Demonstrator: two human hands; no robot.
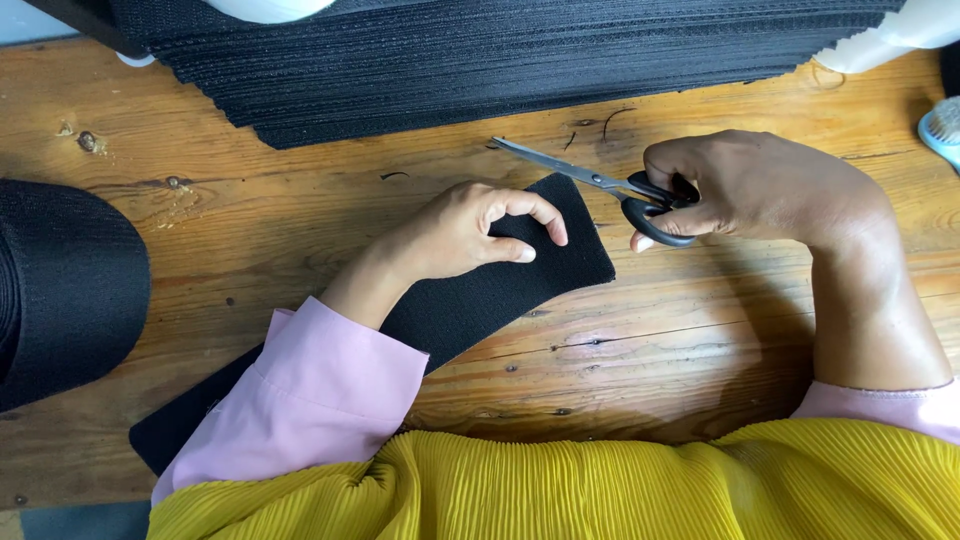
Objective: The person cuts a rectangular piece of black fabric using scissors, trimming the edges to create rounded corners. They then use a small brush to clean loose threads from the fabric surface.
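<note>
Right hand (760, 185) grips scissors (600, 185); left hand (470, 230) pins black strip (500, 285).

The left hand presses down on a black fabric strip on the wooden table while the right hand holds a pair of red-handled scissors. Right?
Not quite: in the head view, the scissors in the right hand have black handles, not red. The rest holds: the left hand presses on the black fabric strip on the wooden table.

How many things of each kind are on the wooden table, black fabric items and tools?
Black strip under left hand: 1
Black stack: 1
Black roll: 1
Scissors in right hand: 1
Blue brush: 1
Total: 5
</note>
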